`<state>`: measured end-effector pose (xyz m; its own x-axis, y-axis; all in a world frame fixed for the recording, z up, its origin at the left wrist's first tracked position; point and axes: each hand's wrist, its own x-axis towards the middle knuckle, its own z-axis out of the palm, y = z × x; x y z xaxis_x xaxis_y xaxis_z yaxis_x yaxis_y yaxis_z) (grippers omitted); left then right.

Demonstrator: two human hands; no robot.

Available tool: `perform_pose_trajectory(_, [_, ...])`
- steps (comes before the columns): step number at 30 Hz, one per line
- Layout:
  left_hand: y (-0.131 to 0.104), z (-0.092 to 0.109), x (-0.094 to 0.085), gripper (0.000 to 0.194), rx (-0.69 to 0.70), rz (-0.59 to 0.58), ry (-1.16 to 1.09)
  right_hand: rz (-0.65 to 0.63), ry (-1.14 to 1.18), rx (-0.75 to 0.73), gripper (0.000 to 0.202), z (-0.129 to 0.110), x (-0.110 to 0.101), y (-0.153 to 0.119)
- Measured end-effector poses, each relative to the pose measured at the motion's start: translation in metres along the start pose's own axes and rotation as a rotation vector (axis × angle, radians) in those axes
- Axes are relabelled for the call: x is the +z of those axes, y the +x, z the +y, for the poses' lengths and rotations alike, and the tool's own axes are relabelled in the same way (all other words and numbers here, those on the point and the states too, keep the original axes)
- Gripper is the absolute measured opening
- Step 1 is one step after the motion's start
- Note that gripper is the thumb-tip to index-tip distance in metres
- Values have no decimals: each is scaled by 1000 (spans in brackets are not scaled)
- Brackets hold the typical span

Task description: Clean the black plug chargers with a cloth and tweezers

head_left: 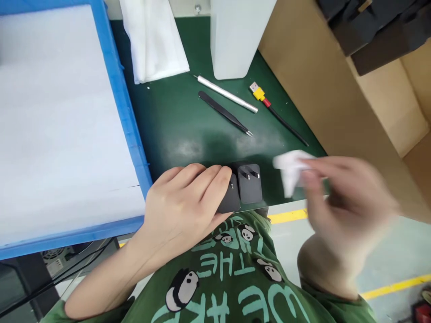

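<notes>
At the front edge of the green table, my left hand (188, 195) is closed over a black plug-in charger (230, 199), its fingers hiding much of it. Right beside that one, a second black charger (249, 186) lies with its two metal prongs facing up. Whether more chargers are under my palm is hidden. To the right, my right hand (346, 197), smeared by motion, pinches a small white wiping cloth (292, 168) in the air, apart from the chargers.
Black tweezers (224, 112), a silver pen-like tool (229, 94) and a short USB cable (281, 116) lie behind the chargers. A blue-edged white tray (131, 130) is at left. Folded white cloth (156, 45) and a white container (235, 40) stand behind; a cardboard box (323, 89) is at right.
</notes>
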<state>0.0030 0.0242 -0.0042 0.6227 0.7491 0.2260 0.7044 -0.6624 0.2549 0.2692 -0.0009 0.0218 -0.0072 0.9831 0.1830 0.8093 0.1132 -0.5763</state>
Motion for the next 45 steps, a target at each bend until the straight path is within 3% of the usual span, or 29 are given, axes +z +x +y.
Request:
perform_pose_trajectory(2, [-1, 0, 2, 42, -4, 6, 14, -42, 96, -36, 15, 0, 15, 7])
perform_pose_trajectory(6, [-1, 1, 6, 40, -15, 41, 24, 70, -5, -35, 19, 9, 29, 37])
perform_pose_trajectory(9, [-2, 1, 8, 45, -43, 37, 1, -126, -150, -118, 19, 16, 34, 67])
perform_pose_trajectory(11, [-2, 2, 8, 47, -67, 16, -3, -157, -174, -142, 20, 15, 41, 81])
perform_pose_trajectory(19, [1, 6, 3, 53, -82, -35, 56, -278, 46, -353, 33, -29, 83, 101])
perform_pose_trajectory(23, [2, 9, -2, 53, -96, -56, 70, -265, 278, -324, 33, -40, 69, 113])
perform_pose_trajectory(26, [2, 10, -3, 52, -97, -53, 69, -237, 506, -296, 34, -36, 40, 103])
perform_pose_trajectory(29, [1, 8, -1, 52, -91, -39, 53, -188, 721, -286, 30, -30, 24, 67])
perform_pose_trajectory(33, [-2, 6, 5, 53, -103, -27, 12, -140, 882, -236, 24, -23, 36, 16])
perform_pose_trajectory(37, [-3, 4, 6, 49, -85, -14, -5, -61, 951, -135, 3, -21, 53, -7])
perform_pose_trajectory(40, [-2, 4, 5, 46, -68, -2, -22, -33, 901, -117, 19, -20, 56, -10])
perform_pose_trajectory(45, [-2, 5, 1, 40, -73, 7, -34, -97, 715, -253, 32, -15, 52, -12])
